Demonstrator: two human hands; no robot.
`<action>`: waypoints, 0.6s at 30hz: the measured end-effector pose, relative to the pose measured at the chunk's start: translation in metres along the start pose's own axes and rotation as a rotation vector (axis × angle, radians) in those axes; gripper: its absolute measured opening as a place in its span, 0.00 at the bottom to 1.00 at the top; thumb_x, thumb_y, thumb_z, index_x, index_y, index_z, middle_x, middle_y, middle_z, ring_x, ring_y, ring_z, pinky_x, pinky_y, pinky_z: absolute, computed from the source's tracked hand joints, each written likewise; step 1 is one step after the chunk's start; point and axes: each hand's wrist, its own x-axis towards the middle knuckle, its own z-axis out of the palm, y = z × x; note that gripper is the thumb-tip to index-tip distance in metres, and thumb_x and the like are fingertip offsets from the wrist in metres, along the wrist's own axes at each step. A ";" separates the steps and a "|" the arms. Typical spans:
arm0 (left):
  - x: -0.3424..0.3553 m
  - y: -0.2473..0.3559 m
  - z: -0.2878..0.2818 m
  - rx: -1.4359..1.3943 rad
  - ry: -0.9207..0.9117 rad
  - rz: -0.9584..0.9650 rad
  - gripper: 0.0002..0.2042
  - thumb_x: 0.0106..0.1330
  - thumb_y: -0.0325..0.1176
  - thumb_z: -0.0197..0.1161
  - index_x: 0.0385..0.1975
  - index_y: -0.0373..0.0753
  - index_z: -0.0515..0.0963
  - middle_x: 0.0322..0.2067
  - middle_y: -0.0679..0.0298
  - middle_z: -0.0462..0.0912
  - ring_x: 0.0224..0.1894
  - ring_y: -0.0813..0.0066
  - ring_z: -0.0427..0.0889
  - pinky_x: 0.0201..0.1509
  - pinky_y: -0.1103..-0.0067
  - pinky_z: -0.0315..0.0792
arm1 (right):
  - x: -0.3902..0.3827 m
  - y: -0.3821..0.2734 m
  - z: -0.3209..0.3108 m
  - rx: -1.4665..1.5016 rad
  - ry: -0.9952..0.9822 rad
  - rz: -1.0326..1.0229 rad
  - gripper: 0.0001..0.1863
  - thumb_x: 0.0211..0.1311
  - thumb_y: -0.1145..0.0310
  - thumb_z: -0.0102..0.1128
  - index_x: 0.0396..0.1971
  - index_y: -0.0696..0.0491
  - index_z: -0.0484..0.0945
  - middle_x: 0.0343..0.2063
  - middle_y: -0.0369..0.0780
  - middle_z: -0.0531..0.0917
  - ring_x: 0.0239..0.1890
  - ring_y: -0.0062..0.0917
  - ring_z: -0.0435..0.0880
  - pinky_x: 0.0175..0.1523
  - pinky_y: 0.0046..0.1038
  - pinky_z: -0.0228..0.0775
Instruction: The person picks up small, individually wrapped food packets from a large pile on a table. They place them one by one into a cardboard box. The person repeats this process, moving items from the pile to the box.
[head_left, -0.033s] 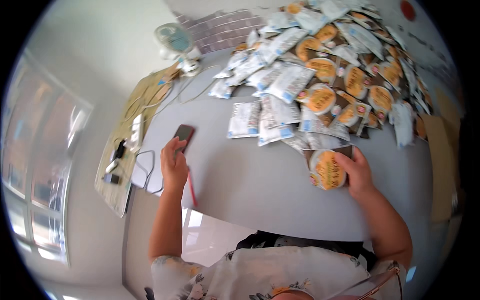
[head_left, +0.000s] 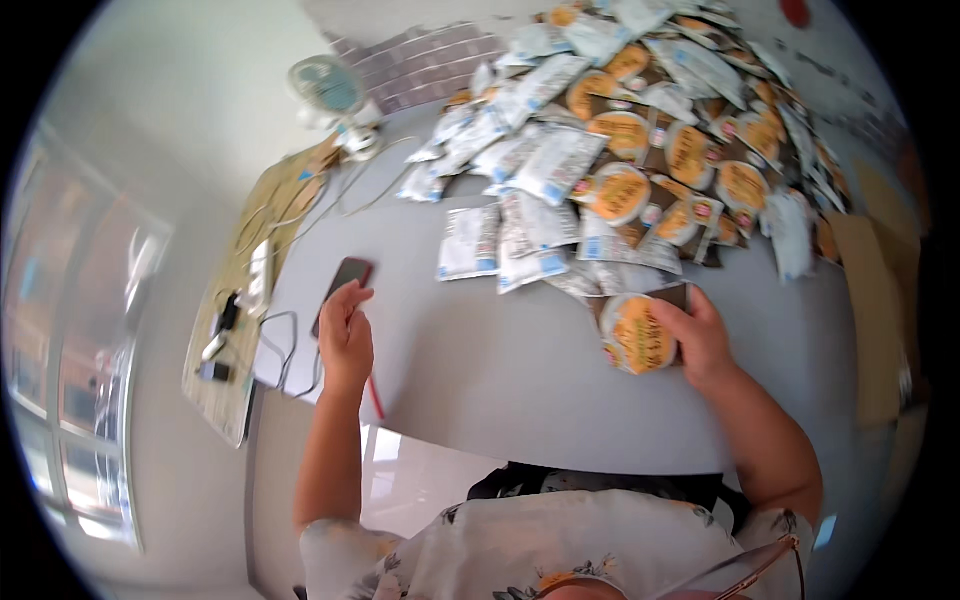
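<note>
My right hand [head_left: 706,340] grips a flat packet [head_left: 638,335] by its right side, thumb on top. The packet is brown with a round white and orange picture facing up, held over the near side of the grey table. At the left, my left hand [head_left: 346,345] is beside a dark phone with a red edge [head_left: 350,270] and partly covers it. Its fingers are loosely bent and apart, and nothing shows in them. A thin red stick [head_left: 376,398] lies just right of the left wrist, partly hidden by it. Beyond the packet rises a large pile of similar packets [head_left: 620,195].
A small fan [head_left: 328,88] stands at the far left. Along the left runs a wooden board [head_left: 212,400] with cables, a white power strip [head_left: 261,275] and a dark charger [head_left: 214,371]. A cardboard box [head_left: 862,330] stands at the right edge.
The whole scene has shifted slightly left in view. Against the phone, my left hand sits farther right, baring the phone's lower left edge. My right hand still holds the packet.
</note>
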 end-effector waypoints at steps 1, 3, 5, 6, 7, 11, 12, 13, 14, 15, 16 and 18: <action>-0.003 0.020 0.011 -0.092 -0.073 0.015 0.18 0.58 0.16 0.48 0.49 0.34 0.70 0.42 0.59 0.80 0.43 0.70 0.76 0.52 0.77 0.68 | 0.001 0.003 -0.002 -0.051 -0.014 -0.042 0.16 0.60 0.69 0.61 0.45 0.58 0.71 0.39 0.39 0.81 0.40 0.21 0.81 0.45 0.26 0.75; -0.011 0.068 0.033 -0.149 -0.236 0.115 0.18 0.57 0.15 0.51 0.48 0.33 0.70 0.41 0.59 0.80 0.43 0.71 0.76 0.49 0.77 0.69 | -0.004 -0.001 0.000 -0.194 -0.031 -0.132 0.16 0.60 0.68 0.62 0.45 0.58 0.72 0.39 0.37 0.81 0.40 0.18 0.79 0.45 0.24 0.74; -0.016 0.099 0.052 -0.258 -0.385 0.283 0.19 0.55 0.17 0.55 0.49 0.33 0.70 0.45 0.57 0.78 0.45 0.65 0.75 0.51 0.75 0.69 | -0.008 -0.004 0.003 -0.295 -0.058 -0.199 0.17 0.58 0.69 0.64 0.44 0.59 0.72 0.38 0.36 0.81 0.39 0.15 0.78 0.44 0.23 0.73; -0.017 0.118 0.060 -0.241 -0.425 0.384 0.21 0.54 0.19 0.57 0.50 0.33 0.70 0.46 0.56 0.77 0.47 0.61 0.75 0.52 0.73 0.68 | -0.012 -0.005 0.003 -0.320 -0.074 -0.228 0.16 0.57 0.68 0.65 0.42 0.59 0.72 0.38 0.37 0.81 0.39 0.16 0.79 0.44 0.24 0.73; -0.017 0.137 0.067 -0.218 -0.456 0.487 0.22 0.53 0.21 0.59 0.51 0.34 0.70 0.48 0.55 0.76 0.49 0.58 0.74 0.54 0.71 0.67 | -0.014 -0.007 0.004 -0.344 -0.098 -0.260 0.16 0.56 0.67 0.66 0.41 0.58 0.73 0.37 0.38 0.81 0.39 0.17 0.79 0.43 0.24 0.73; -0.018 0.200 0.098 -0.309 -0.520 0.669 0.29 0.49 0.29 0.69 0.53 0.33 0.69 0.52 0.55 0.74 0.52 0.55 0.72 0.57 0.67 0.65 | -0.020 -0.008 0.007 -0.559 -0.046 -0.496 0.18 0.52 0.63 0.68 0.37 0.58 0.74 0.32 0.43 0.80 0.34 0.28 0.80 0.39 0.29 0.72; -0.018 0.207 0.104 -0.258 -0.532 0.671 0.29 0.48 0.31 0.70 0.53 0.34 0.69 0.51 0.55 0.75 0.51 0.55 0.73 0.56 0.67 0.66 | -0.022 -0.012 0.007 -0.643 -0.037 -0.542 0.19 0.52 0.61 0.68 0.37 0.58 0.74 0.31 0.44 0.79 0.33 0.31 0.80 0.38 0.31 0.72; -0.020 0.211 0.112 -0.214 -0.543 0.675 0.30 0.47 0.32 0.71 0.53 0.34 0.69 0.50 0.56 0.76 0.50 0.55 0.74 0.54 0.67 0.67 | -0.024 -0.017 0.007 -0.732 -0.022 -0.584 0.19 0.51 0.60 0.68 0.36 0.57 0.74 0.30 0.45 0.79 0.31 0.35 0.79 0.37 0.32 0.71; -0.021 0.217 0.121 -0.176 -0.558 0.684 0.31 0.46 0.33 0.72 0.53 0.35 0.69 0.49 0.56 0.76 0.50 0.55 0.74 0.53 0.67 0.68 | -0.029 -0.026 0.008 -0.777 -0.020 -0.638 0.19 0.52 0.59 0.67 0.34 0.57 0.74 0.29 0.46 0.78 0.30 0.38 0.78 0.36 0.34 0.70; -0.021 0.223 0.127 -0.179 -0.632 0.620 0.31 0.46 0.33 0.72 0.52 0.36 0.69 0.47 0.56 0.77 0.48 0.55 0.75 0.51 0.67 0.69 | -0.033 -0.035 0.008 -0.824 -0.016 -0.690 0.18 0.52 0.59 0.66 0.33 0.57 0.74 0.27 0.46 0.77 0.29 0.40 0.78 0.35 0.35 0.69; -0.019 0.226 0.130 -0.171 -0.711 0.556 0.31 0.45 0.34 0.72 0.52 0.37 0.70 0.45 0.57 0.78 0.47 0.55 0.76 0.49 0.67 0.70 | -0.033 -0.038 0.004 -0.870 -0.030 -0.717 0.16 0.53 0.59 0.65 0.28 0.56 0.73 0.26 0.44 0.77 0.30 0.41 0.78 0.35 0.37 0.70; -0.019 0.234 0.138 -0.167 -0.807 0.459 0.25 0.45 0.34 0.72 0.45 0.39 0.73 0.36 0.57 0.79 0.40 0.53 0.78 0.42 0.66 0.73 | -0.036 -0.044 -0.010 -0.982 -0.096 -0.798 0.15 0.53 0.59 0.64 0.26 0.55 0.73 0.25 0.42 0.77 0.29 0.40 0.78 0.34 0.38 0.69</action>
